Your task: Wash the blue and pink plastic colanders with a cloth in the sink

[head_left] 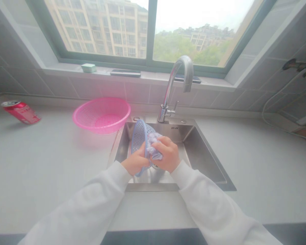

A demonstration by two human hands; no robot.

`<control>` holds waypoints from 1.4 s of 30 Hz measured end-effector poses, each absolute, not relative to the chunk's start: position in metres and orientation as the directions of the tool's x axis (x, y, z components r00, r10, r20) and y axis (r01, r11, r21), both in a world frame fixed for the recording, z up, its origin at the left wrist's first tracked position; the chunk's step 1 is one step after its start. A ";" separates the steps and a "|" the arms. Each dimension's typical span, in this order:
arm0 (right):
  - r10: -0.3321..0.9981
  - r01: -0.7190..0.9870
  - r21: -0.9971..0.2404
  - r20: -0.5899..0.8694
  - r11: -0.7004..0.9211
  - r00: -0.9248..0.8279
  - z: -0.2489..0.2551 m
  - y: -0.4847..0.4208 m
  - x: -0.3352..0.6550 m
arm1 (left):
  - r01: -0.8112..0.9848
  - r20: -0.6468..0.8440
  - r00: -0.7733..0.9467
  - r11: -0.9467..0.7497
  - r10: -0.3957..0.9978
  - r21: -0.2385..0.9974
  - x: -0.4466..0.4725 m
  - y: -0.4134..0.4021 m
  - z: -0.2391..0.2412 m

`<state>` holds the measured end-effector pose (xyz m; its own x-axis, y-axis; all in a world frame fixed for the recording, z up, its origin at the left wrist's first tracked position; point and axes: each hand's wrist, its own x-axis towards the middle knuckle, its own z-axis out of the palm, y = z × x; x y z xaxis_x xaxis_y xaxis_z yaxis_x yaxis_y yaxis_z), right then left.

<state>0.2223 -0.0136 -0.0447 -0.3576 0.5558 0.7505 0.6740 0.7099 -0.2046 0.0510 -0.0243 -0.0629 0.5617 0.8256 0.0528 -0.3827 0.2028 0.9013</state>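
Observation:
A blue perforated plastic basket (139, 136) is held on its side over the sink (206, 153). My left hand (136, 161) grips its rim near the lower edge, fingers closed. In my right hand (168, 154) is a bunched, fluffy pale-lilac cloth (153, 144), pressed against the basket's outer side. The two hands are close together, and the right one partly hides the basket's underside. Behind them rises the chrome faucet (172, 78); no water stream shows from its spout.
On the counter (53, 163) left of the sink stands a pink basket (102, 115), its edge near the sink rim. Farther left is a red drink can (22, 112). A small green box (88, 68) and a dark flat object (125, 73) lie on the windowsill.

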 end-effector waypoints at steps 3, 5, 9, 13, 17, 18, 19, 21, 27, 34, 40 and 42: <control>0.464 0.606 -0.073 0.718 0.792 -0.519 -0.048 -0.019 0.214 | -0.536 0.048 0.517 0.279 0.855 0.797 0.044 -0.024 -0.046; 0.409 0.555 -0.011 0.689 0.832 -0.599 -0.048 -0.020 0.213 | -0.589 0.039 0.487 0.296 0.872 0.752 0.041 -0.025 -0.038; 0.415 0.583 0.000 0.701 0.813 -0.579 -0.047 -0.017 0.221 | -0.517 0.005 0.552 0.338 0.834 0.786 0.043 -0.025 -0.045; 0.577 0.671 -0.252 0.753 0.697 -0.316 -0.042 -0.011 0.237 | -0.276 0.049 0.630 0.165 0.775 0.947 0.044 -0.026 -0.063; 0.730 0.724 -0.504 0.683 0.471 0.001 -0.037 0.006 0.256 | 0.054 -0.027 0.744 -0.020 0.668 0.998 0.041 -0.030 -0.069; 0.749 0.724 -0.546 0.660 0.422 0.062 -0.037 0.012 0.260 | 0.059 -0.033 0.769 -0.019 0.639 0.998 0.041 -0.031 -0.069; 0.765 0.716 -0.585 0.635 0.382 0.111 -0.038 0.018 0.263 | 0.050 -0.034 0.790 -0.009 0.612 0.999 0.041 -0.032 -0.069; 0.791 0.680 -0.657 0.583 0.325 0.185 -0.042 0.028 0.269 | 0.023 -0.039 0.816 0.035 0.577 0.999 0.042 -0.033 -0.069; 0.834 0.341 -0.915 0.353 0.214 0.424 -0.059 0.047 0.279 | -0.261 -0.031 0.706 0.300 0.708 0.918 0.044 -0.035 -0.059; 0.813 0.173 -0.970 0.239 0.172 0.531 -0.068 0.054 0.286 | -0.521 0.025 0.629 0.398 0.777 0.755 0.038 -0.029 -0.040; 0.815 0.200 -0.964 0.258 0.177 0.520 -0.064 0.049 0.285 | -0.523 -0.029 0.566 0.386 0.824 0.760 0.043 -0.026 -0.043; 0.813 0.196 -0.962 0.266 0.189 0.518 -0.063 0.048 0.284 | -0.523 -0.028 0.572 0.391 0.820 0.757 0.043 -0.026 -0.044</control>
<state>0.2844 0.0485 -0.0630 0.5182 0.8130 0.2656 0.1960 0.1894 -0.9621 0.0434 -0.0264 -0.0443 0.5718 0.8199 -0.0282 -0.5233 0.3910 0.7571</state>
